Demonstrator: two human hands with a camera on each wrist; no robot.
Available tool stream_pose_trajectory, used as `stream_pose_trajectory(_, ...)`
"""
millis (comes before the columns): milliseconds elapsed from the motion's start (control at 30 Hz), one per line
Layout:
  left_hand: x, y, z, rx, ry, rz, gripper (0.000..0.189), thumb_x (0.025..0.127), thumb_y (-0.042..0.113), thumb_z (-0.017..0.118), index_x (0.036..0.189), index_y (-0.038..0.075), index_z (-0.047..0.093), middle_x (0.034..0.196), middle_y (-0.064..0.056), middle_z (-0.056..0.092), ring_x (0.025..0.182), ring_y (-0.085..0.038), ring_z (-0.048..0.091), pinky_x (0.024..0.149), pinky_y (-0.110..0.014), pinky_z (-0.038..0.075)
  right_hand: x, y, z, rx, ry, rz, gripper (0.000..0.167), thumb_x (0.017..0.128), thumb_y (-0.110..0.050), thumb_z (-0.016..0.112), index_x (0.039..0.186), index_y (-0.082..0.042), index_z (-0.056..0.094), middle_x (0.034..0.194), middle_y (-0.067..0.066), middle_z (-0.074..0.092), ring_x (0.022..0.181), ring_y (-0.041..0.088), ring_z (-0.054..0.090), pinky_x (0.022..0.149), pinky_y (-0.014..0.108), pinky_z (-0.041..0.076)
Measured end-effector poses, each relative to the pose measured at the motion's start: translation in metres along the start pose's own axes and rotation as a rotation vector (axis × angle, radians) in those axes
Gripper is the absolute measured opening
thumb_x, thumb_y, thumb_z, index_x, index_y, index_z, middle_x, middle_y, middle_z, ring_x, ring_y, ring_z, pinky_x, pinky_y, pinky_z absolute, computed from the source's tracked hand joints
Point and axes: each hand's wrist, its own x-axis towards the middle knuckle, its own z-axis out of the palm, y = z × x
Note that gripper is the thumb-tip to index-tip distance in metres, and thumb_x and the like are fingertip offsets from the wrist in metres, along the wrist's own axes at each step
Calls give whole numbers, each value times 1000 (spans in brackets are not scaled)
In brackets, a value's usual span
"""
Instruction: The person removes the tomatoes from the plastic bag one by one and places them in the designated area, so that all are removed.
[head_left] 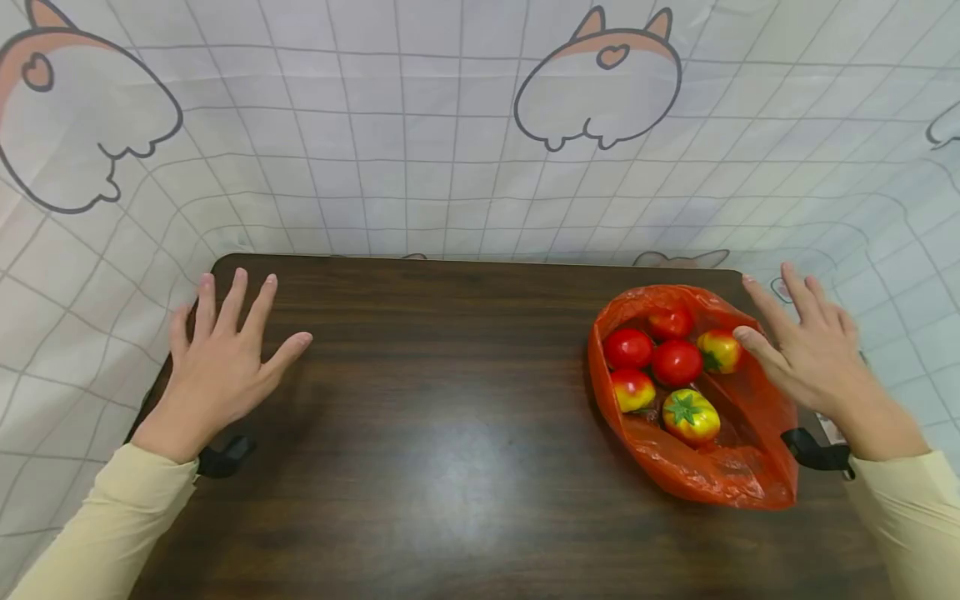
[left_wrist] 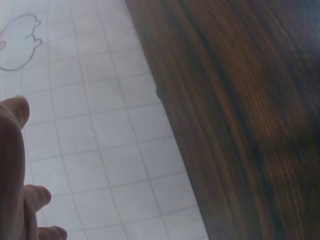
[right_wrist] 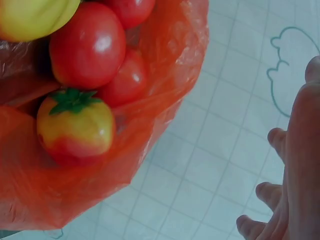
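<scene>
At the left end of the table, my left hand (head_left: 221, 362) is held with its fingers spread and holds nothing. My right hand (head_left: 813, 358) is spread too, beside the right rim of an open red plastic bag (head_left: 675, 475), its thumb overlapping that rim in the head view. Several tomatoes lie inside the bag: plain red ones such as this red tomato (head_left: 677, 362), and yellow-and-red ones such as this yellow tomato (head_left: 691, 417) with a green star-shaped top. In the right wrist view, a yellow-red tomato (right_wrist: 75, 127) shows its green leaves close by the bag's wall.
The dark brown wooden table (head_left: 420, 400) spans the space between the hands. White grid-patterned cloth (head_left: 435, 125) with cartoon animal drawings hangs behind it and along both sides. A black strap (head_left: 225, 457) sits at the left wrist, another strap (head_left: 813, 450) at the right.
</scene>
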Motion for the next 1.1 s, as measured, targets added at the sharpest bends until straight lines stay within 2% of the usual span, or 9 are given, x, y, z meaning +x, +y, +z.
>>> stream_pose_trajectory(267, 8, 15, 12, -131, 59, 14, 84, 103, 64, 43, 168, 17, 14, 172, -26, 14, 159, -53, 3, 115, -79, 14, -3, 14, 1, 75, 37, 0, 64, 111, -46, 35, 167, -25, 15, 175, 19, -6, 157, 59, 1, 107, 89, 9)
stream_pose_trajectory(433, 9, 27, 17, -261, 66, 24, 79, 106, 58, 43, 167, 15, 18, 169, -27, 23, 153, -59, 21, 111, -82, 20, -3, 23, 1, 210, 69, -28, 60, 112, -39, 33, 167, -21, 17, 174, 23, -2, 152, 66, 6, 115, 85, 5)
stream_pose_trajectory(733, 12, 47, 24, -502, -10, 39, 69, 110, 51, 37, 166, 15, 19, 168, -21, 30, 152, -49, 32, 115, -72, 31, -5, 42, 0, 343, 43, -12, 57, 112, -31, 24, 167, -18, 15, 173, 26, 3, 155, 61, 4, 116, 85, 3)
stream_pose_trajectory(767, 12, 49, 25, -524, -14, 41, 68, 110, 50, 36, 166, 15, 20, 167, -21, 32, 151, -48, 34, 115, -71, 33, -5, 44, 0, 345, 42, -11, 57, 112, -31, 22, 167, -18, 15, 173, 27, 6, 152, 63, 15, 121, 77, 17)
stream_pose_trajectory(833, 13, 53, 28, -564, -20, 44, 65, 111, 49, 34, 165, 14, 23, 165, -20, 36, 149, -46, 39, 114, -70, 36, -4, 46, -1, 363, 33, -13, 57, 112, -31, 20, 167, -18, 15, 172, 29, 10, 144, 66, 26, 121, 47, 41)
stream_pose_trajectory(867, 14, 54, 30, -585, -22, 42, 64, 111, 49, 33, 164, 15, 24, 164, -20, 38, 147, -46, 42, 112, -69, 39, -4, 47, -1, 374, 24, -18, 57, 112, -31, 19, 167, -17, 15, 171, 30, 11, 139, 68, 31, 111, 27, 49)
stream_pose_trajectory(933, 14, 58, 33, -623, -34, 46, 62, 111, 48, 31, 163, 15, 26, 162, -19, 41, 144, -44, 46, 111, -67, 41, -4, 50, -1, 400, 1, -19, 57, 113, -31, 17, 167, -16, 13, 170, 31, 13, 130, 70, 39, 82, 0, 43)
stream_pose_trajectory(967, 14, 60, 34, -645, -44, 48, 61, 112, 48, 30, 163, 15, 27, 161, -18, 42, 144, -43, 48, 111, -66, 43, -4, 51, -1, 411, -16, -10, 57, 113, -31, 15, 168, -17, 12, 170, 31, 12, 127, 70, 41, 70, -5, 34)
stream_pose_trajectory(1100, 15, 68, 39, -736, -95, 56, 58, 112, 47, 26, 161, 16, 29, 159, -16, 45, 141, -39, 52, 107, -60, 48, -5, 56, 2, 466, -68, 17, 56, 113, -31, 11, 168, -20, 7, 170, 31, 12, 132, 68, 37, 72, -6, 38)
